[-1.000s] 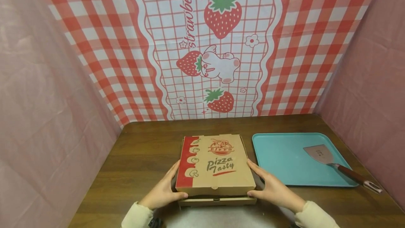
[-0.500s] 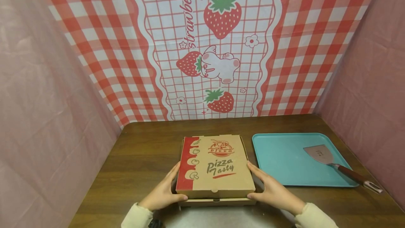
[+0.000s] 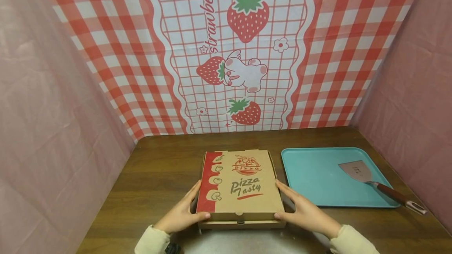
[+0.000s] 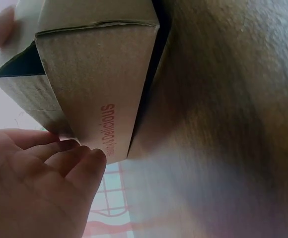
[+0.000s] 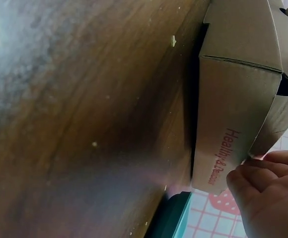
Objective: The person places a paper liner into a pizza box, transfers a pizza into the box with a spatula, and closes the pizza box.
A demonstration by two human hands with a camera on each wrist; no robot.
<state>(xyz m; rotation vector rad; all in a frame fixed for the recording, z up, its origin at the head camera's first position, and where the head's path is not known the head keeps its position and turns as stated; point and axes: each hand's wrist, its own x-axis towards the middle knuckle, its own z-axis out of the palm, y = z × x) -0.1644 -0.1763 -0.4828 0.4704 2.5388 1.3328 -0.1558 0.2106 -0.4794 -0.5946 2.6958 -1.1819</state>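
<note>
A cardboard pizza box (image 3: 247, 203) with a red band and "Pizza Tasty" on its lid sits on the wooden table. My left hand (image 3: 181, 214) grips the left side, its thumb at the front corner. At the opposite side my right hand (image 3: 307, 213) holds the box the same way. The lid's front edge lies just above the base's front wall. Both wrist views show the fingers against the side walls, with a dark gap near the front corner between lid and base. The inside of the box is hidden.
Right of the box lies a turquoise tray (image 3: 310, 183). On it rests a pizza server (image 3: 356, 171), its brown handle sticking out over the tray's right rim. Small crumbs (image 5: 173, 40) dot the table. A strawberry-print cloth (image 3: 243, 66) hangs behind, with pink cloth at both sides.
The lid's front edge has come down slightly, narrowing the gap above the base. Both hands have stayed at the box's sides. The tray and pizza server have not moved.
</note>
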